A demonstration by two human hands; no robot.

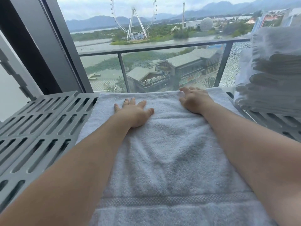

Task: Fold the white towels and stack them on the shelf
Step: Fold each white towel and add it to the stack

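1. Grey slotted shelf right up against a big window, with a ferris wheel and water outside. Nice view tbh.
2. The white towel lies flat on that shelf and fills the middle and bottom of the frame. Its long axis runs straight away from you, from the bottom edge up toward the glass, with the woven band at the near end.
3. Your left hand is flat on the towel mid-frame, fingers spread and straight, pressing down a bit short of the far edge.
4. Your right hand is right at that far edge, so it's the nearer one to it. The fingers look bent, but it's blurry. I can't tell if it's pinching the hem or just resting there.
5. A stack of folded towels sits at the right of the frame, just beside the flat one.
6. My guess is you're smoothing before a fold. With the length running toward you, bringing the far edge back toward the bottom of the frame looks like the natural move.
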